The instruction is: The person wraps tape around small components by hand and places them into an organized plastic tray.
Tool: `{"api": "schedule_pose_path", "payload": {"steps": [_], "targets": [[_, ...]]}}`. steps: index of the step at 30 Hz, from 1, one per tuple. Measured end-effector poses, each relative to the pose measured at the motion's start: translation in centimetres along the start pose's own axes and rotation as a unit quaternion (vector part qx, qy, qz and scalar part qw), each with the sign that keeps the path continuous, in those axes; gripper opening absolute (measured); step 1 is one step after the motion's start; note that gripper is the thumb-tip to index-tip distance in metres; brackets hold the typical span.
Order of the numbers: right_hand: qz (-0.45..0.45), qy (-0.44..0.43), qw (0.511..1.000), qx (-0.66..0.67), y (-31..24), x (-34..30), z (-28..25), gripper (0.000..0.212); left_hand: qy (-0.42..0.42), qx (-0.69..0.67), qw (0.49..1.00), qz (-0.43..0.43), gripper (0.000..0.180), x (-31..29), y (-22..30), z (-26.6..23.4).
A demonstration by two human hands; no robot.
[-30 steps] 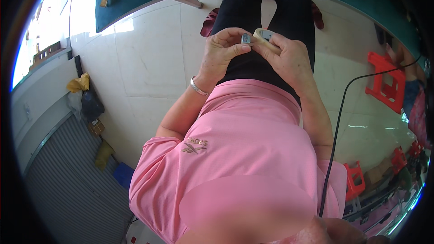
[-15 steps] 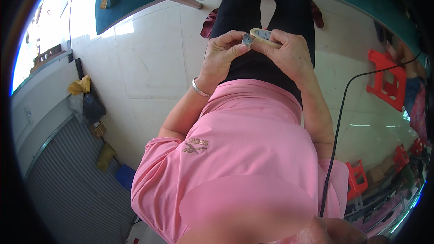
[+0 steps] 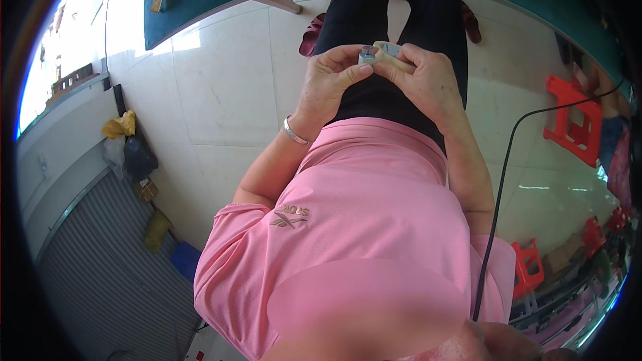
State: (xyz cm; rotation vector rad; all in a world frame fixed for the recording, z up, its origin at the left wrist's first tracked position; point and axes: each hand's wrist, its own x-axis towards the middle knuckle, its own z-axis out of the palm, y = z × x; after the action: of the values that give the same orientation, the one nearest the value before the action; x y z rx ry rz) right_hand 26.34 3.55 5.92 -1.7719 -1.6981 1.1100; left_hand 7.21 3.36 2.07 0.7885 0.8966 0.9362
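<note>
My two hands meet above my lap, close to the green table's near edge. Between the thumb and fingers of my left hand (image 3: 334, 79) is a small grey-blue piece (image 3: 366, 57) with a darker top; it is too small to name. My right hand (image 3: 428, 79) grips a cream roll of tape (image 3: 401, 63), held tilted, its inner ring partly showing. The roll's near side is covered by my right fingers. My right thumb and fingertip come right up against the small piece, and I cannot tell whether tape is stuck to it.
A green table (image 3: 221, 3) spans the far side, with small items at its left corner. A black cable (image 3: 503, 180) runs down on my right. Red stools (image 3: 576, 124) and another person's arm (image 3: 602, 80) are at the right. Bags (image 3: 137, 157) lie by the left wall.
The small piece has turned slightly in my left fingers, and the tape roll has tilted a little in my right hand. Both arms stay nearly where they were.
</note>
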Motion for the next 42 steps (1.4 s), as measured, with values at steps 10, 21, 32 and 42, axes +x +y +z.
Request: {"api": "schedule_pose_path", "payload": {"steps": [10,21,32,42], "targets": [[-0.007,-0.029,0.999,-0.019,0.2,0.1,-0.6,0.049,0.038,-0.006,0.999,0.000,0.024,0.2,-0.7,-0.3],[0.009,-0.028,0.999,0.032,1.5,0.6,-0.6,0.053,-0.013,-0.120,0.992,-0.036,0.024,0.3,-1.2,-0.5],[0.057,-0.071,0.982,0.165,2.5,0.9,0.1,0.059,-0.057,-0.095,0.993,-0.036,0.023,0.2,-0.6,-0.9],[0.027,-0.009,0.999,-0.015,-0.5,-0.6,-0.9,0.051,-0.018,0.029,0.999,-0.033,0.028,-0.1,0.9,0.2]]}}
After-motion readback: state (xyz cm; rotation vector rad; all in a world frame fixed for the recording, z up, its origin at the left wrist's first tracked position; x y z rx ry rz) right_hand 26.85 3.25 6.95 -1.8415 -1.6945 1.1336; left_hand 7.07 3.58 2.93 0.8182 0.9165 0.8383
